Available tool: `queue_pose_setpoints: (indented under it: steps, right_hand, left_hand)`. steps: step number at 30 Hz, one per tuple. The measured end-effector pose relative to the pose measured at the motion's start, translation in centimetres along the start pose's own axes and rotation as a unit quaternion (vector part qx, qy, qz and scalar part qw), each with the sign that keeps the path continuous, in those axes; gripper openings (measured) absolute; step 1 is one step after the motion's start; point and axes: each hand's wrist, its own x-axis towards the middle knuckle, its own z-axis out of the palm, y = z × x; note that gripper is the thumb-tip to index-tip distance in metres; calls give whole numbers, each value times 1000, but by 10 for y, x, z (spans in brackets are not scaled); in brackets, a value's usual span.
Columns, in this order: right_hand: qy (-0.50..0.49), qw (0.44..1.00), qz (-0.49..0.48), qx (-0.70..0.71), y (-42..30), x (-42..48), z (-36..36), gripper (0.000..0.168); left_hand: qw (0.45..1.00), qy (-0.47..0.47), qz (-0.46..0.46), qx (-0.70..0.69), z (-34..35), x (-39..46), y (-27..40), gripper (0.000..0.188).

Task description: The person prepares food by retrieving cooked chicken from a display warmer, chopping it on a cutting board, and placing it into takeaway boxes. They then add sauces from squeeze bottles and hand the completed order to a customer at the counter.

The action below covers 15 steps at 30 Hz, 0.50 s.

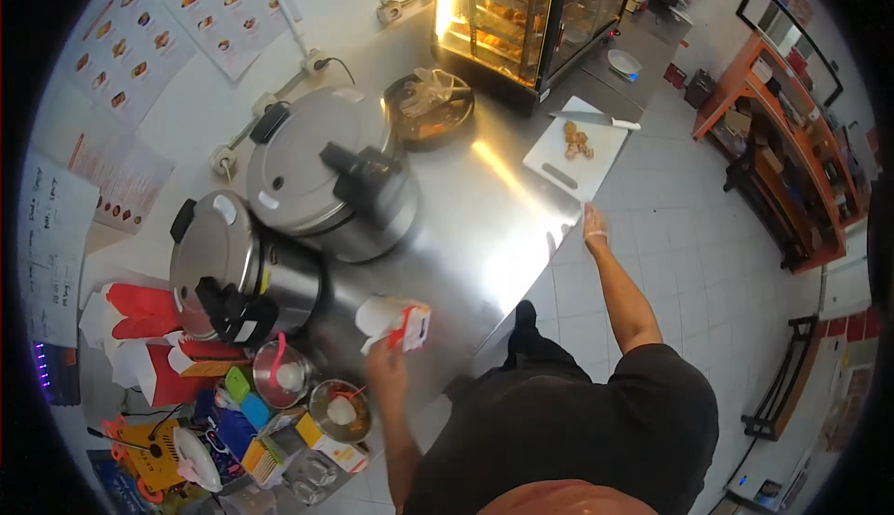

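My left hand (386,370) grips a red and white paper food box (413,325) with its white flaps folded out, held over the steel table. My right hand (595,227), with what looks like a clear plastic glove, is by the near corner of a white cutting board (543,157). Whether its fingers touch the board or hold anything is unclear. Chopped pieces of browned food (577,142) lie on the board. Behind them a knife (591,118) with a white handle rests across the board's far end, its handle jutting past the side.
Two large lidded steel cookers (318,159) (215,263) stand along the wall. A lit glass food warmer (499,22) and a round dark pan (429,113) are at the back. Sauce bowls (340,411) (281,375) and red-white boxes (143,311) crowd the left. A digital scale (624,64) sits beyond.
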Motion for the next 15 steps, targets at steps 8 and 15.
queue_pose_setpoints:
  steps: [8, 15]
  right_hand:
    - [-334, 899, 271, 81, 66, 257, 90, 41]
    - [-397, 854, 298, 159, 52, 313, 95, 40]
  left_hand:
    - [975, -50, 151, 156, 220, 62, 44, 8]
    - [968, -90, 147, 185, 281, 83, 66, 13]
